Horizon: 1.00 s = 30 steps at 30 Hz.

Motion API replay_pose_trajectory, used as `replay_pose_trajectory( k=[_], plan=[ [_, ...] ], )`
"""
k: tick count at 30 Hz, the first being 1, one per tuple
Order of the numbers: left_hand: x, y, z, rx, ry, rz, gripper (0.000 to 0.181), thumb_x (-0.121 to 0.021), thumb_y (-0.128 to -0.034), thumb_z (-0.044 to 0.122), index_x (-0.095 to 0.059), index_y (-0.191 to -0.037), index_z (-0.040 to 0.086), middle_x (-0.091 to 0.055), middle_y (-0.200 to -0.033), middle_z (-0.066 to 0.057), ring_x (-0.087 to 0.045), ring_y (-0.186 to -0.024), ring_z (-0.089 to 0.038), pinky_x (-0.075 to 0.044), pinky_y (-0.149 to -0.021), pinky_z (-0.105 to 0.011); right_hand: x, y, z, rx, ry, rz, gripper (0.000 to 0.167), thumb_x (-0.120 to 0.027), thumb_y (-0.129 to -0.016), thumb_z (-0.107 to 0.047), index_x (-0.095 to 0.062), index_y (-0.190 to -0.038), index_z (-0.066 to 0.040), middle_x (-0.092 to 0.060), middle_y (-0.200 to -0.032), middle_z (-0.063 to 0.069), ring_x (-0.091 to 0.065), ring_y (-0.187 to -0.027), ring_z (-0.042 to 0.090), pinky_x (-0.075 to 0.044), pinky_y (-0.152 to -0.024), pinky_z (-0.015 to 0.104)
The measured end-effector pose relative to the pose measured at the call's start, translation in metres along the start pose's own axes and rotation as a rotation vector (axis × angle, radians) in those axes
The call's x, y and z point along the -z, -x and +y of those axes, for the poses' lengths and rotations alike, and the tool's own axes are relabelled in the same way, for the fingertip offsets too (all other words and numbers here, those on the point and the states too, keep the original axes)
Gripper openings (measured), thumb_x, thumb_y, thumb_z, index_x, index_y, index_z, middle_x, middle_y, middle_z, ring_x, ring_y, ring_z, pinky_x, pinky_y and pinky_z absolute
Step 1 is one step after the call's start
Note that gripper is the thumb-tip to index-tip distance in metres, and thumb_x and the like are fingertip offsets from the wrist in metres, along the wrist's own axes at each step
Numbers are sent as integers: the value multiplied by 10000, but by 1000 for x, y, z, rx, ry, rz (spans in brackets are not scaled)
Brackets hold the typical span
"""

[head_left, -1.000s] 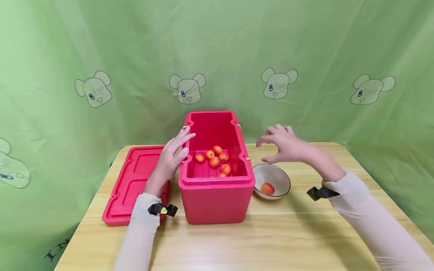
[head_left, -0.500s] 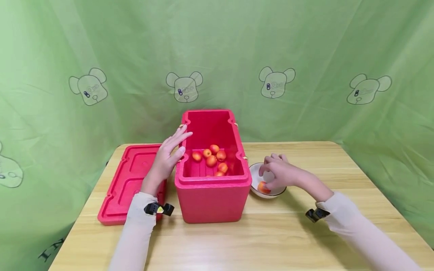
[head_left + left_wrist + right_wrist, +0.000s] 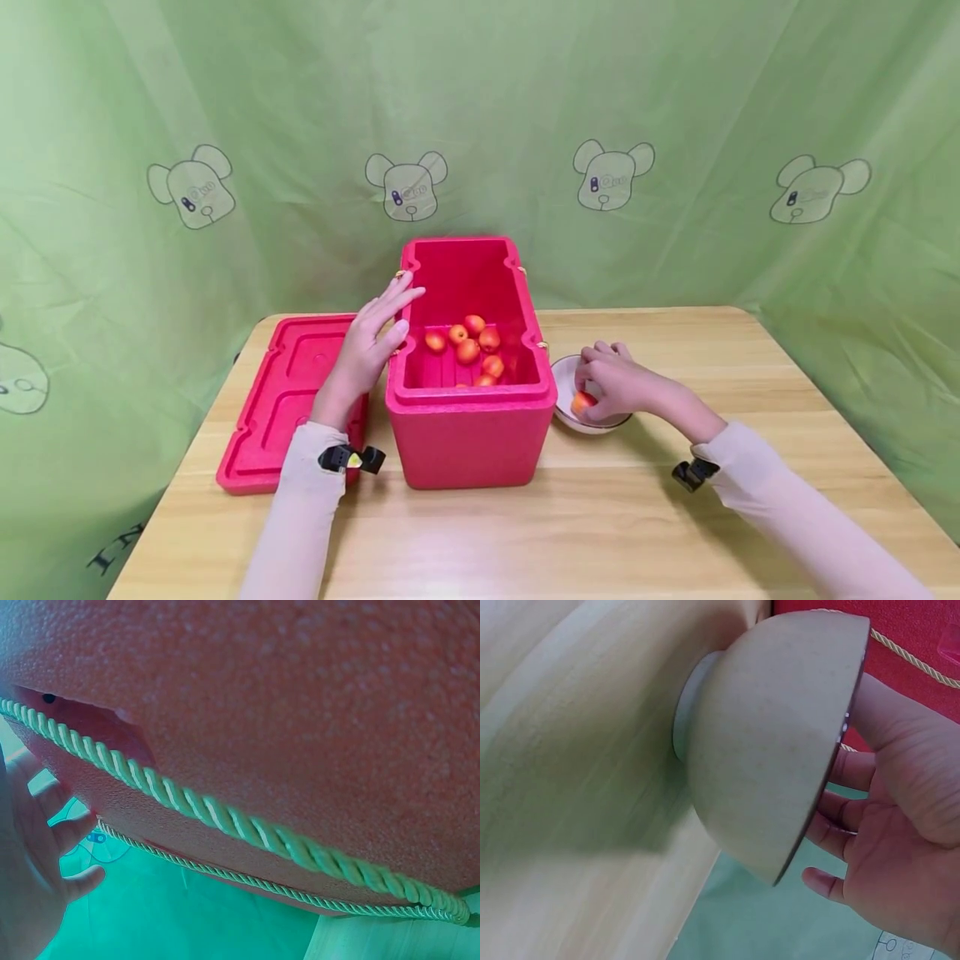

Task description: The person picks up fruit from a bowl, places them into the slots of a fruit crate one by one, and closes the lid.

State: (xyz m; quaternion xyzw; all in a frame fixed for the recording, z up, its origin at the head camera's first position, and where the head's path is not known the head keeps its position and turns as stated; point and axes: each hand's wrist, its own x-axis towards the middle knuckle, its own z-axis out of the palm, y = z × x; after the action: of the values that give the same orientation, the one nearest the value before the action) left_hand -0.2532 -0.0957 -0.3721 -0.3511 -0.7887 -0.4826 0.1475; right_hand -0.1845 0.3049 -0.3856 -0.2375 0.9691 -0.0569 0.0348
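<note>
A red foam box (image 3: 468, 446) stands in the middle of the table with several orange-red apricots (image 3: 467, 351) on its floor. My left hand (image 3: 371, 337) rests against the box's left rim, fingers straight; in the left wrist view, the fingers (image 3: 52, 817) lie near the box wall and its twisted rope (image 3: 217, 814). To the right of the box is a white bowl (image 3: 564, 383) with a dark rim. My right hand (image 3: 618, 383) reaches into it and pinches one apricot (image 3: 582, 403) between thumb and fingers. The bowl's outside (image 3: 772, 735) hides the fingertips in the right wrist view.
The red box lid (image 3: 262, 425) lies on the wooden table (image 3: 480, 542), left of the box, partly behind the left arm. A green curtain (image 3: 510, 100) printed with bear heads hangs behind the table.
My right hand has come down and left from above the bowl to the apricot inside it, and its fingers have closed in. The left hand stays on the box rim.
</note>
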Motion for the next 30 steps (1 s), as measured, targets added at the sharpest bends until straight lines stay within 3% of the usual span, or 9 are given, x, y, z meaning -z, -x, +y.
replay_pose_trajectory(
  k=[7, 13, 20, 30],
  plan=[
    [2, -1, 0, -14, -7, 4, 542, -494, -979, 351, -522, -1504, 218, -349, -1660, 35, -256, -1572, -214, -212, -1226, -621, 7, -1, -2, 20, -7, 34, 235, -865, -700, -263, -651, -760, -188, -557, -891, 21, -390, -869, 195, -306, -857, 502],
    [0, -1, 0, -29, 3, 6, 536, -492, -976, 319, -533, -1494, 185, -366, -1654, -1, -268, -1566, -283, -199, -1230, -612, 28, 0, -4, 46, -20, 77, 194, -852, -690, -193, -667, -750, -184, -555, -851, 11, -421, -871, 206, -299, -838, 496],
    [-3, -1, -1, -28, 13, 3, 537, -488, -973, 295, -525, -1501, 208, -368, -1653, 11, -262, -1569, -261, -199, -1227, -616, 75, -2, -16, 42, 14, 115, 145, -825, -719, -194, -694, -780, -183, -565, -890, 2, -442, -918, 243, -318, -908, 567],
    [0, 0, -1, -36, 12, 14, 536, -499, -969, 289, -536, -1491, 174, -370, -1652, -21, -268, -1566, -279, -205, -1230, -607, 152, -15, -52, 77, 103, 148, 140, -812, -754, -205, -679, -795, -192, -559, -928, 28, -426, -974, 264, -297, -954, 559]
  ],
)
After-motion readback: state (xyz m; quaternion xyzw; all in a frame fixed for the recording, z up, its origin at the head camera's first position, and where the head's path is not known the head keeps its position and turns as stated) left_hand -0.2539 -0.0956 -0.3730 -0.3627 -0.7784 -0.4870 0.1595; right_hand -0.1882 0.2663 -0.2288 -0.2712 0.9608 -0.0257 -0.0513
